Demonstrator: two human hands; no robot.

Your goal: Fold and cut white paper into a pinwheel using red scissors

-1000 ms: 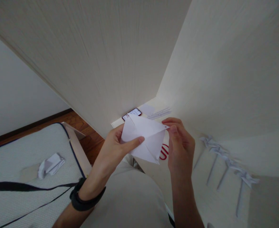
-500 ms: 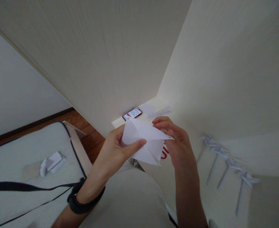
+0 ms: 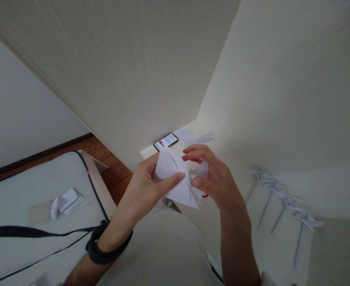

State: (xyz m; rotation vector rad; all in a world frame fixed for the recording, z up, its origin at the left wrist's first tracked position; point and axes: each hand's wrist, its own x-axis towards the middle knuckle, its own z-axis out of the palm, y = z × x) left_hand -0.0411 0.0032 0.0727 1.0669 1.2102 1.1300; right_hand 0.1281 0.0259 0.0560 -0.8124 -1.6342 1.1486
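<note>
Two pale cupboard walls meet in a corner ahead of me, with a pale surface running along their base on my right. To my left lies a mattress with dark piping, and on it a crumpled paper. On the surface to my right, four paper pinwheels on sticks lie in a row, well apart from my hands. Farther back, near the corner, a phone lies face up just beside some thin sticks.

I hold a folded white paper in front of my lap, between both hands. My left hand, a dark band on its wrist, grips the paper's left side, thumb pressed across the front. My right hand is curled around the paper's right side, fingers bent over the top and thumb pinching a flap inward.
</note>
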